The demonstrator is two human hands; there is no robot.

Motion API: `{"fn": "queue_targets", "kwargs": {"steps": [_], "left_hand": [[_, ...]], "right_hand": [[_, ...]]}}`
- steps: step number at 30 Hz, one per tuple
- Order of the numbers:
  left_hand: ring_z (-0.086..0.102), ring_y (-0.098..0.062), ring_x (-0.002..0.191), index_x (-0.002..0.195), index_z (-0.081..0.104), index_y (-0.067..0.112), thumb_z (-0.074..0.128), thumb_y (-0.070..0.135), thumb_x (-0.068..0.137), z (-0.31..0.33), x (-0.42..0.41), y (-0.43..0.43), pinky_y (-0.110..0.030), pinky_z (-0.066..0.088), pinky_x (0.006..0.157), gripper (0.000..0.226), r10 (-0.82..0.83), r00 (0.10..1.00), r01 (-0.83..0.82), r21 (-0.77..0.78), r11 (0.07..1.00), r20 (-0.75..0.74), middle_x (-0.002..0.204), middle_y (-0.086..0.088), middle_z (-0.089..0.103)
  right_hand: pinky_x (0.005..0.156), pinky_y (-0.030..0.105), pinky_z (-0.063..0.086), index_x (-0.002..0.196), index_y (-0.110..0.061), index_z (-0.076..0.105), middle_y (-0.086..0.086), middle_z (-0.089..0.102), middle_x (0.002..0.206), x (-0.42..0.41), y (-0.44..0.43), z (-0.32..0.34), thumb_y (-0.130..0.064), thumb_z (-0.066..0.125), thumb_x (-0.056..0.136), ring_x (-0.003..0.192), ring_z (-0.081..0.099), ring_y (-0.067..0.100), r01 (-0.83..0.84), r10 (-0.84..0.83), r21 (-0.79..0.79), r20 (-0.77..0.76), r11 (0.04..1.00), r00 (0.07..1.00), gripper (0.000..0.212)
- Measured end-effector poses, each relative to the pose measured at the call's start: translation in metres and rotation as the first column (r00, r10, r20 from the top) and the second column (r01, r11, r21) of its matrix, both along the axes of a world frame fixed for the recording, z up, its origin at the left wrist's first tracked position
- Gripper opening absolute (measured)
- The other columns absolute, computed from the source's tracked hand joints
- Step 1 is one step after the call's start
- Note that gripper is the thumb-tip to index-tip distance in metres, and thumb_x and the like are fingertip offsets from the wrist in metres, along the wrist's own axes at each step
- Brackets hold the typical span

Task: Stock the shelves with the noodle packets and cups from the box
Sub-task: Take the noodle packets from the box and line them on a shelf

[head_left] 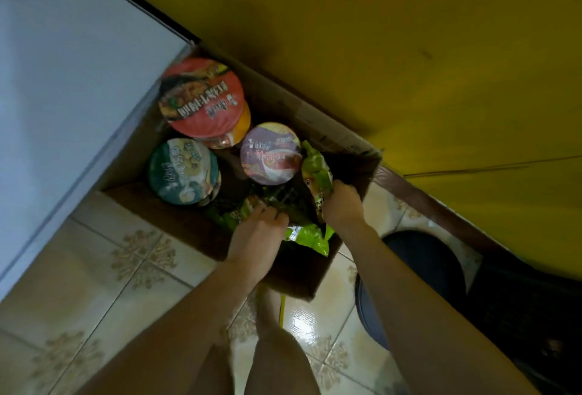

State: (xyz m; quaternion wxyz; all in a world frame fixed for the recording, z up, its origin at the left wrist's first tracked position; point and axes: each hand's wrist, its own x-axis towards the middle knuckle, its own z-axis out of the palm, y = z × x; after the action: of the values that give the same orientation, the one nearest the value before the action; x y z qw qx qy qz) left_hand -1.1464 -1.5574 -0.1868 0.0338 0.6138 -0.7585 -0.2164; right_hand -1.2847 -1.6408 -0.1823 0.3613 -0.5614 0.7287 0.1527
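An open cardboard box (176, 224) stands on the tiled floor. Inside it stand a red-lidded noodle cup (201, 97), a teal-lidded cup (182, 171) and a purple-lidded cup (271, 154). Green noodle packets (307, 235) lie in the box's near right part. My left hand (256, 237) reaches into the box, its fingers curled onto the packets at the bottom. My right hand (343, 202) grips the lower end of an upright green packet (316, 169) by the box's right wall.
A white cabinet side (63, 95) rises at the left, touching the box. A yellow wall (409, 48) fills the right and top. A dark round bin (422, 272) stands on the floor to the right of the box. My leg shows below.
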Motion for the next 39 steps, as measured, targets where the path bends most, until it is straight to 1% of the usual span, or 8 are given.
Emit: {"fn": "queue_targets", "kwargs": {"steps": [3, 9, 11, 15, 22, 26, 31, 39], "left_hand": [[0.065, -0.031, 0.066, 0.071, 0.067, 0.007, 0.071, -0.006, 0.043, 0.062, 0.016, 0.016, -0.029, 0.053, 0.041, 0.032, 0.073, 0.997, -0.073, 0.019, 0.997, 0.003, 0.070, -0.012, 0.065], [0.064, -0.031, 0.065, 0.079, 0.070, 0.007, 0.078, -0.011, 0.036, 0.184, 0.053, 0.045, -0.029, 0.051, 0.045, 0.048, 0.213, 0.977, -0.213, 0.019, 0.977, -0.030, 0.076, -0.011, 0.066], [0.064, -0.030, 0.060, 0.080, 0.071, 0.008, 0.078, -0.013, 0.042, 0.227, 0.065, 0.052, -0.029, 0.050, 0.042, 0.044, 0.290, 0.956, -0.289, 0.027, 0.957, -0.049, 0.074, -0.010, 0.066], [0.063, -0.029, 0.051, 0.081, 0.072, 0.008, 0.082, -0.008, 0.046, 0.310, 0.097, 0.067, -0.029, 0.048, 0.034, 0.040, 0.366, 0.929, -0.368, -0.036, 0.929, -0.057, 0.069, -0.010, 0.066], [0.064, -0.026, 0.049, 0.083, 0.072, 0.009, 0.050, 0.024, 0.076, 0.432, 0.158, 0.109, -0.024, 0.047, 0.038, 0.028, 0.532, 0.843, -0.527, -0.321, 0.787, -0.080, 0.064, -0.008, 0.067], [0.066, -0.029, 0.054, 0.087, 0.070, 0.003, 0.040, 0.026, 0.081, 0.478, 0.191, 0.150, -0.031, 0.053, 0.042, 0.038, 0.625, 0.773, -0.602, -0.444, 0.664, -0.113, 0.068, -0.014, 0.068], [0.068, -0.032, 0.061, 0.091, 0.069, 0.001, 0.039, 0.028, 0.083, 0.511, 0.229, 0.215, -0.037, 0.054, 0.048, 0.041, 0.764, 0.632, -0.696, -0.528, 0.487, -0.128, 0.076, -0.016, 0.070], [0.063, -0.032, 0.054, 0.087, 0.067, 0.004, 0.040, 0.026, 0.082, 0.526, 0.282, 0.332, -0.035, 0.050, 0.039, 0.035, 0.902, 0.424, -0.772, -0.554, 0.311, -0.085, 0.070, -0.012, 0.066]], "right_hand": [[0.067, 0.031, 0.030, 0.110, 0.004, 0.050, 0.027, 0.051, 0.116, 0.007, 0.011, 0.070, -0.015, 0.040, 0.097, 0.100, 0.053, 0.041, -0.004, 0.011, -0.088, 0.074, 0.996, 0.997, 0.025], [0.060, 0.024, 0.025, 0.102, 0.003, 0.058, 0.013, 0.060, 0.085, 0.036, 0.022, 0.216, -0.015, 0.047, 0.095, 0.069, 0.046, 0.023, 0.018, 0.063, -0.279, 0.277, 0.960, 0.959, 0.021], [0.062, 0.022, 0.028, 0.107, -0.001, 0.060, 0.003, 0.059, 0.083, 0.051, 0.020, 0.260, -0.014, 0.050, 0.094, 0.073, 0.051, 0.018, 0.008, 0.113, -0.339, 0.334, 0.941, 0.936, 0.021], [0.072, 0.020, 0.035, 0.115, -0.003, 0.059, 0.011, 0.065, 0.107, 0.086, 0.015, 0.339, -0.017, 0.055, 0.092, 0.095, 0.058, 0.022, -0.019, 0.217, -0.439, 0.403, 0.898, 0.889, 0.027], [0.057, 0.001, 0.034, 0.103, -0.006, 0.062, -0.003, 0.055, 0.083, 0.145, 0.008, 0.452, -0.014, 0.052, 0.093, 0.072, 0.046, 0.009, -0.206, 0.558, -0.615, 0.460, 0.761, 0.690, 0.017], [0.054, 0.012, 0.031, 0.088, -0.009, 0.059, 0.003, 0.054, 0.075, 0.191, 0.017, 0.494, -0.013, 0.049, 0.094, 0.068, 0.045, 0.015, -0.296, 0.715, -0.691, 0.458, 0.660, 0.528, 0.012], [0.056, 0.026, 0.025, 0.090, -0.001, 0.060, 0.007, 0.055, 0.077, 0.259, 0.050, 0.521, -0.025, 0.039, 0.087, 0.073, 0.049, 0.020, -0.380, 0.830, -0.746, 0.424, 0.547, 0.363, 0.032], [0.060, 0.023, 0.023, 0.095, 0.004, 0.062, 0.015, 0.060, 0.086, 0.352, 0.132, 0.528, -0.025, 0.039, 0.086, 0.079, 0.050, 0.022, -0.483, 0.898, -0.758, 0.387, 0.439, 0.209, 0.038]]}}
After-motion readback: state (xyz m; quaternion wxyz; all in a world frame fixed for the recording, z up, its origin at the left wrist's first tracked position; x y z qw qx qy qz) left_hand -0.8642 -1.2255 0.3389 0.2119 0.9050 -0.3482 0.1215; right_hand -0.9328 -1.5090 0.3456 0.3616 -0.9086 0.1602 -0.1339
